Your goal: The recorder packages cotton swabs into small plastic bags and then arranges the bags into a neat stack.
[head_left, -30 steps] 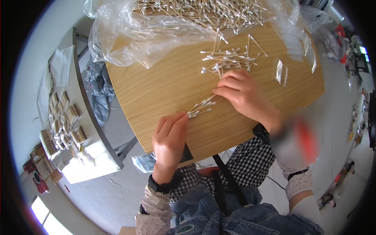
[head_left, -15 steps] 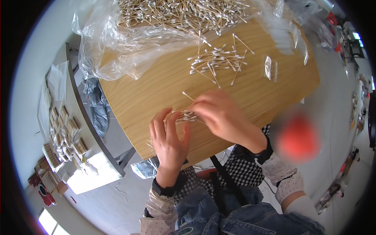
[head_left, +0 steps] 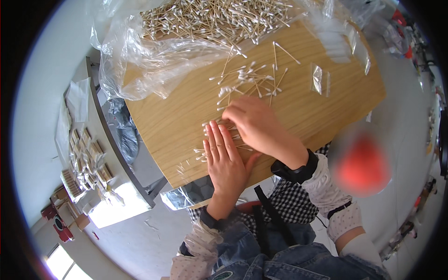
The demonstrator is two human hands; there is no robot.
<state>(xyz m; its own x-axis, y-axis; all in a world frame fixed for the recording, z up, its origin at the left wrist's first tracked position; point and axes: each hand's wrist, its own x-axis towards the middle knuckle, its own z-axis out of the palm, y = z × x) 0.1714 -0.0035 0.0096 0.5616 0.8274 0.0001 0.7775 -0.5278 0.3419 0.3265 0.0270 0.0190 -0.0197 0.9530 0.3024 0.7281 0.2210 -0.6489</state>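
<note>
My left hand (head_left: 227,161) lies flat with its fingers stretched out, palm down over cotton swabs (head_left: 200,154) at the near part of the wooden table. White swab tips poke out on both sides of it. Just beyond its fingertips, my right hand (head_left: 259,126) is closed, fingers curled down among swabs; what the fingertips grip is partly hidden. A small loose pile of cotton swabs (head_left: 252,79) lies scattered past my right hand. Farther back, a large heap of swabs (head_left: 214,18) rests on crumpled clear plastic (head_left: 154,65).
The wooden table (head_left: 317,112) carries a small clear plastic sleeve (head_left: 318,78) at right. On a side table (head_left: 116,175) at left lie several small packed bundles (head_left: 88,158). A dark plastic bag (head_left: 125,135) sits between the tables. A blurred red object (head_left: 363,165) hangs at right.
My left hand has gone from curved beside the swabs to flat over them, moving right. My right hand has moved slightly farther from me, and the small pile has shifted and spread toward it.
</note>
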